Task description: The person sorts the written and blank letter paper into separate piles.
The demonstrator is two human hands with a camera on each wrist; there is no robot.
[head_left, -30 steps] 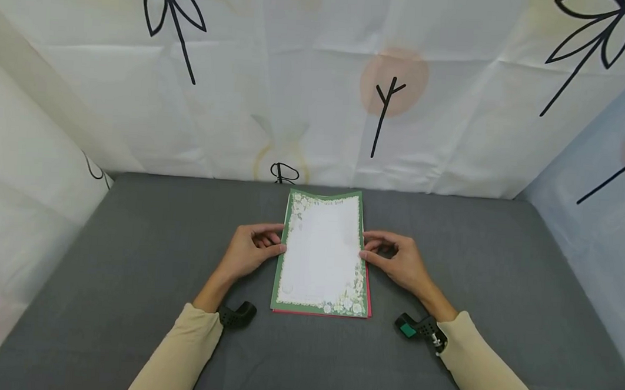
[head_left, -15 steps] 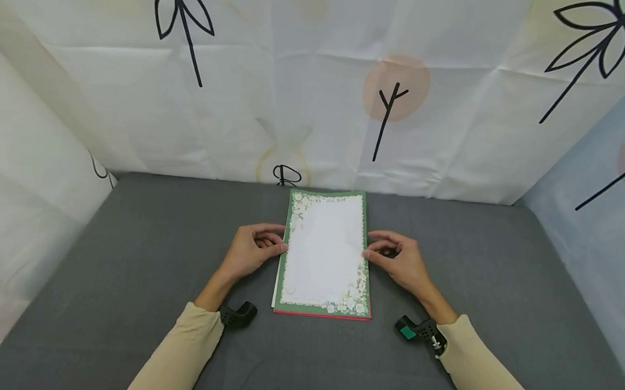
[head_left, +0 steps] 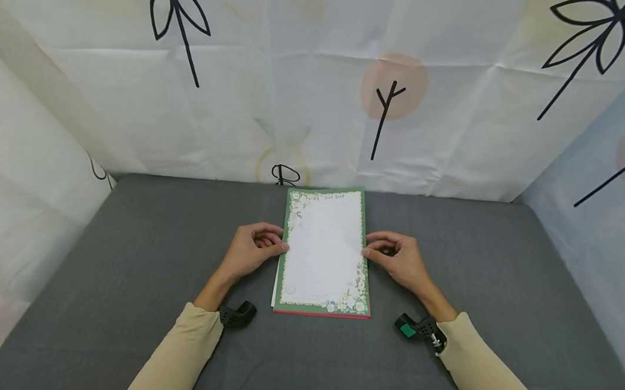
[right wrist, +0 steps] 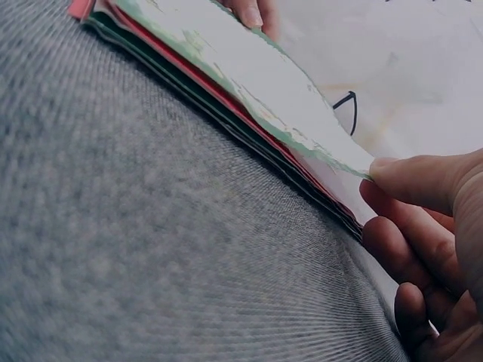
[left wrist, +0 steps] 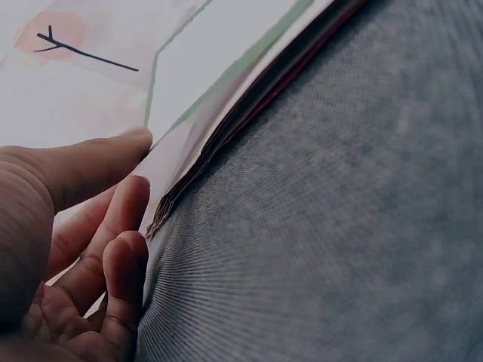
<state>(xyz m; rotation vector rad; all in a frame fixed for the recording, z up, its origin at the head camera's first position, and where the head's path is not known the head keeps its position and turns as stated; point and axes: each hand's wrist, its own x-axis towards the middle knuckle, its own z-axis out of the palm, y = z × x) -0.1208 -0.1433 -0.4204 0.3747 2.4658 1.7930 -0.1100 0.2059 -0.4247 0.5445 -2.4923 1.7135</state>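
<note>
Two beige sleeves come in from the near side, one at the left and one at the right. At each wrist there sits a black device; the right one bears a small green patch.

Farther on, the left hand holds the left long edge of a paper stack, and the right hand holds the right long edge, almost opposite. In both wrist views the thumb lies upon the top sheet at its edge, and the other fingers are bent below the thumb, so the edge is pinched. How many sheets are caught in each pinch, I cannot tell.

The stack is in the middle of the table, between the hands, with its long sides running away from the person. Its top sheet is white inside a green border, with pale flowers thickest at the upper left and lower right corners. A red edge shows under it at the near side, and the right wrist view shows also dark green layers beneath.

Grey cloth covers the table. Behind rises a pale fabric wall, printed with black stems, leaves and peach circles.
</note>
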